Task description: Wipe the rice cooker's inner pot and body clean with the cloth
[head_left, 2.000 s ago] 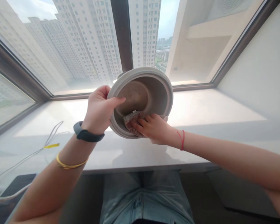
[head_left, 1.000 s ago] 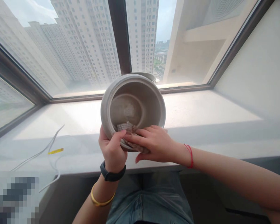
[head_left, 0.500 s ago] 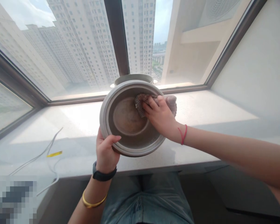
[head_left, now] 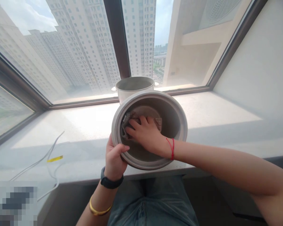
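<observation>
My left hand [head_left: 116, 159] grips the lower left rim of a grey round inner pot [head_left: 171, 117], thumb over the rim and the other fingers hidden behind it. The pot is tilted so that its inside faces me. Inside it, my right hand [head_left: 147, 135] presses a crumpled brownish cloth [head_left: 127, 121] against the left part of the wall, fingers bent over the cloth. Behind the tilted pot stands a second, pale pot [head_left: 122, 94] with side handles, upright on the white windowsill [head_left: 212, 125].
A thin white cable [head_left: 41, 160] with a yellow tag [head_left: 55, 158] lies on the sill at left. Window glass and a dark frame [head_left: 119, 37] rise behind the pots. A white wall [head_left: 254, 72] borders the right side. The lower left corner is pixelated.
My right hand has moved the cloth from the pot's upper right rim to the left inside wall. The held pot has shifted right and down, uncovering more of the pot behind.
</observation>
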Tool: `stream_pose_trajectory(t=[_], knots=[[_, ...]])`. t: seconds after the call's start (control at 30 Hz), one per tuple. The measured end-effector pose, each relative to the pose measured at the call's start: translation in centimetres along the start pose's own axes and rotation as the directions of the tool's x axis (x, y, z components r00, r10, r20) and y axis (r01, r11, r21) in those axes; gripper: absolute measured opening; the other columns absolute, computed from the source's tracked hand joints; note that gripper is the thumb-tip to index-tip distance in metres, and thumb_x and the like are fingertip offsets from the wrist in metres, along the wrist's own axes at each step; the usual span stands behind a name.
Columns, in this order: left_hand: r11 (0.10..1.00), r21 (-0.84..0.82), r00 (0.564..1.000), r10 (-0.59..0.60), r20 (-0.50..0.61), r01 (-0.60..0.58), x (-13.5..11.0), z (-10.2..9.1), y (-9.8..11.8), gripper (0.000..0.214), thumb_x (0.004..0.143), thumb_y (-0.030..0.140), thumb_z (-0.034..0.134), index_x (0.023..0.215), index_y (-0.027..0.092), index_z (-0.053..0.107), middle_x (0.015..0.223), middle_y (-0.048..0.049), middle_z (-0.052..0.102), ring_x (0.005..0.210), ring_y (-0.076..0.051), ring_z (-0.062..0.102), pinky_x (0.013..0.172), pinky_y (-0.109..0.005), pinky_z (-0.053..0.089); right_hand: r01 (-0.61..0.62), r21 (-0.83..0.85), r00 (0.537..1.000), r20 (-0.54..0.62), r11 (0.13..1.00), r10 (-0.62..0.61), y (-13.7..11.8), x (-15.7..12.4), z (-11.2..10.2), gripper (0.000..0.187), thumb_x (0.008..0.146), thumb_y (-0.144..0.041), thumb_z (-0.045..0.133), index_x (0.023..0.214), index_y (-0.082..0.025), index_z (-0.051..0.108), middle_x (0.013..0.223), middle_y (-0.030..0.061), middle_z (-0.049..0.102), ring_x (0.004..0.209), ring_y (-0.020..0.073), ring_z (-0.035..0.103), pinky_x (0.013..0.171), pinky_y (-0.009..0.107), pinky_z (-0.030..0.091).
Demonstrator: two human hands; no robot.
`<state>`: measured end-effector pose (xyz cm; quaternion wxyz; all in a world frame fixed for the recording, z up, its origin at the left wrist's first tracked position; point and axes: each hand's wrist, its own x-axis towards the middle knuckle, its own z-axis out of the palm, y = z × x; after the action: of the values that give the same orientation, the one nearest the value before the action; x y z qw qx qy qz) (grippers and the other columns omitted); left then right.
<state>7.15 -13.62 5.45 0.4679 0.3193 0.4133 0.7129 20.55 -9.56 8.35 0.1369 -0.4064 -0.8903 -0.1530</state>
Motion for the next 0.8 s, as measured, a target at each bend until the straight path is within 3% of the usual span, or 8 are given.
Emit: stream_pose_trajectory(t=[0.23,0.4,0.47,0.53,0.63,0.7,0.73,0.8], knots=[[0.999,-0.047,1.0,-0.027,-0.013,0.027,0.8,-0.2,1.1,0.046,0.048,0.013,0.063,0.093,0.018,0.071,0.081,-0.0011,0.072,0.072,-0.02,0.066,0.065,-0.026,0.053,-0.282,-0.149,0.955,0.057,0.948,0.293,2.8,0.1,-1.3,0.037,0.099,-0.014,0.032,0.116,-0.017,0.066,0.12,0.0206,0.062,0.105,0.0358,0.055,0.077,0.047,0.04],[0.995,-0.085,0.999,-0.039,0.031,0.042,1.0,0.0,1.0,0.046,0.046,0.01,0.064,0.091,0.018,0.071,0.076,-0.0008,0.07,0.067,-0.019,0.065,0.06,-0.026,0.053,-0.153,0.218,0.932,0.355,0.964,0.068,0.6,-3.1,-1.0,0.027,0.094,-0.018,0.047,0.112,-0.018,0.067,0.11,0.0162,0.068,0.098,0.0321,0.063,0.079,0.045,0.047],[0.99,-0.109,0.995,-0.086,0.048,0.091,0.7,0.1,0.5,0.044,0.045,0.009,0.064,0.087,0.018,0.071,0.075,-0.0006,0.07,0.066,-0.018,0.065,0.06,-0.025,0.054,-0.202,0.542,0.954,0.299,0.816,0.038,-0.5,-3.1,-0.2,0.028,0.093,-0.022,0.05,0.118,-0.018,0.062,0.115,0.0139,0.067,0.101,0.0284,0.064,0.085,0.043,0.049],[0.981,-0.138,0.99,-0.131,0.041,0.136,0.2,0.2,-0.2,0.043,0.045,0.008,0.063,0.086,0.018,0.071,0.077,-0.0014,0.071,0.067,-0.019,0.066,0.061,-0.025,0.054,-0.284,0.837,0.955,0.203,0.468,0.217,-1.4,-2.1,0.6,0.03,0.092,-0.025,0.051,0.121,-0.018,0.056,0.117,0.0114,0.067,0.105,0.0239,0.064,0.091,0.039,0.05],[0.97,-0.16,0.982,-0.173,0.069,0.182,-0.3,0.3,-0.9,0.051,0.044,0.007,0.061,0.092,0.018,0.073,0.083,-0.0035,0.074,0.073,-0.021,0.068,0.062,-0.025,0.055,-0.166,0.98,0.752,0.196,-0.107,0.629,-2.3,-0.1,1.0,0.034,0.089,-0.03,0.056,0.122,-0.022,0.048,0.111,0.0052,0.066,0.1,0.0179,0.065,0.092,0.035,0.053],[0.968,-0.158,0.977,-0.18,0.11,0.196,-0.6,0.3,-1.1,0.053,0.045,0.007,0.062,0.096,0.018,0.073,0.086,-0.0047,0.075,0.075,-0.023,0.07,0.062,-0.025,0.056,-0.02,0.975,0.58,0.192,-0.222,0.792,-2.8,0.9,0.9,0.038,0.087,-0.033,0.06,0.121,-0.025,0.044,0.11,0.0028,0.065,0.098,0.0163,0.065,0.092,0.034,0.053],[0.968,-0.158,0.977,-0.179,0.12,0.197,-0.7,0.3,-1.0,0.053,0.046,0.007,0.063,0.096,0.018,0.073,0.086,-0.005,0.075,0.075,-0.023,0.07,0.062,-0.025,0.056,0.024,0.978,0.538,0.162,-0.207,0.828,-3.1,1.1,0.8,0.039,0.086,-0.033,0.061,0.12,-0.025,0.044,0.111,0.0025,0.064,0.1,0.0161,0.064,0.094,0.034,0.053],[0.971,-0.158,0.98,-0.166,0.111,0.182,-0.8,0.3,-1.0,0.05,0.047,0.007,0.066,0.095,0.018,0.073,0.085,-0.0051,0.075,0.073,-0.022,0.07,0.062,-0.025,0.056,0.045,0.992,0.58,0.067,-0.114,0.812,-3.6,1.0,0.8,0.038,0.086,-0.03,0.06,0.119,-0.025,0.044,0.112,0.0035,0.062,0.103,0.0164,0.063,0.098,0.036,0.051]])
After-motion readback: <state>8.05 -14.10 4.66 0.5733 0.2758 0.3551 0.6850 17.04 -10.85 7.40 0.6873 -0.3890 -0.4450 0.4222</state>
